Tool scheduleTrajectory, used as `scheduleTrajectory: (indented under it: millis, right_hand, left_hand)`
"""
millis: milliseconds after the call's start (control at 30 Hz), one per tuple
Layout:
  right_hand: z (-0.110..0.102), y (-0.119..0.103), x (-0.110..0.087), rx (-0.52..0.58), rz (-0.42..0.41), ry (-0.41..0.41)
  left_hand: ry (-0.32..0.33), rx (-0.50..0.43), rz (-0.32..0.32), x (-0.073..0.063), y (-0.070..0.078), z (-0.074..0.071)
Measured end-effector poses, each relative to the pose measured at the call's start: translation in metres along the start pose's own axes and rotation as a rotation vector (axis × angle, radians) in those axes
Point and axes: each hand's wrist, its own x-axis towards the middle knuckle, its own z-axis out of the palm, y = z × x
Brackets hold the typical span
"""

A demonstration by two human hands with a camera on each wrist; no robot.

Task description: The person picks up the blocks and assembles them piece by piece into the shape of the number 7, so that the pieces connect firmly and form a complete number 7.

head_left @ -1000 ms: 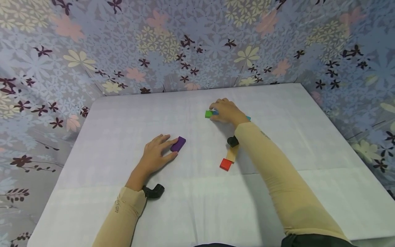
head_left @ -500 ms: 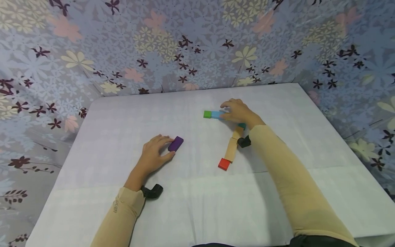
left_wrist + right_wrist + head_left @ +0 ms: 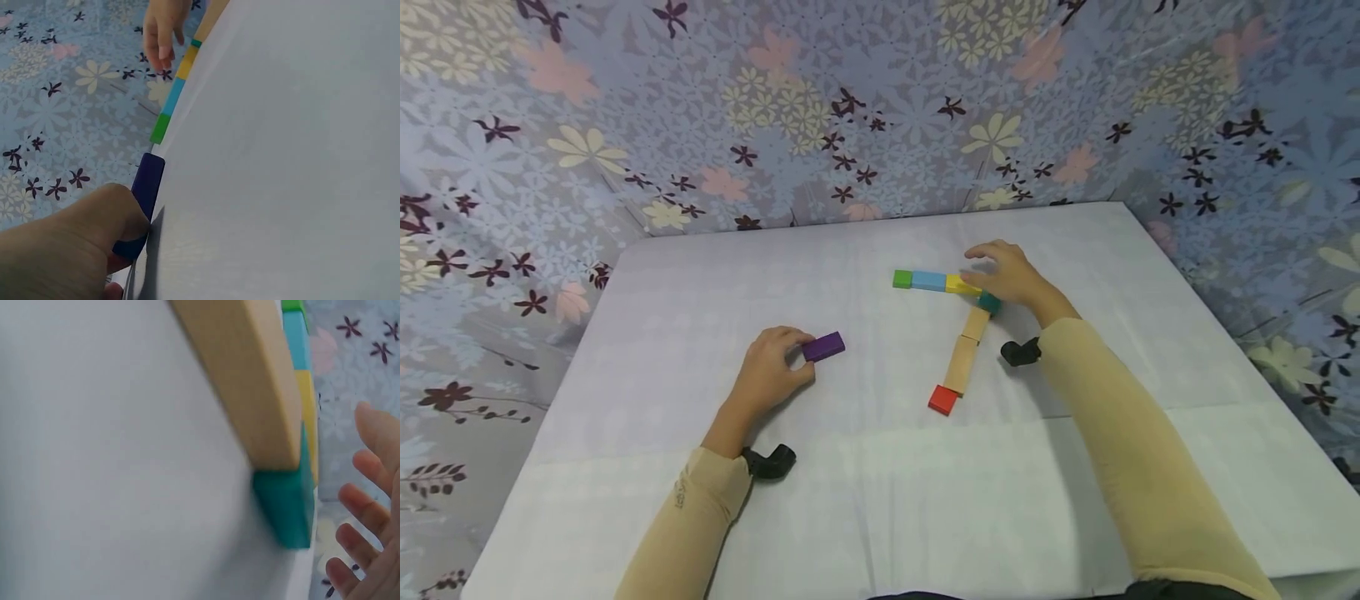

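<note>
My left hand point(image 3: 767, 371) pinches the near end of a purple block point(image 3: 823, 346) at the left of the row. From the left wrist view, the thumb lies across that block point(image 3: 147, 184) and a fingertip shows under its lower end. Over at the back, my right hand point(image 3: 1009, 273) hovers with spread, relaxed fingers, overlapping the yellow block point(image 3: 957, 284) and close to the teal block point(image 3: 989, 302). Seen from the right wrist, the hand point(image 3: 372, 519) holds nothing and stands apart from the teal block point(image 3: 284, 506).
A green block point(image 3: 902, 279) and a light blue block point(image 3: 928, 281) continue the row left of the yellow one. Two plain wooden blocks point(image 3: 961, 364) run from the teal corner toward a red block point(image 3: 943, 400). Flowered cloth point(image 3: 880, 108) rises behind the white-covered table point(image 3: 880, 500).
My right hand has moved right along the row, uncovering the light blue, yellow and teal blocks. The purple block has turned from slanted to nearly sideways in my left hand.
</note>
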Motion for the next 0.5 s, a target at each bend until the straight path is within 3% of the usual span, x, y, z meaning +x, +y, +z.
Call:
scheduleTrajectory:
  millis: [200,500]
  right_hand:
    - [-0.001,0.020,-0.014,0.080,0.050,0.073]
    - [-0.003,0.046,-0.031,0.109,0.072,0.140]
  left_hand:
    - [-0.064,0.035,-0.012,0.017,0.001,-0.003]
    - [-0.150,0.055,-0.019,0.060,0.006,-0.006]
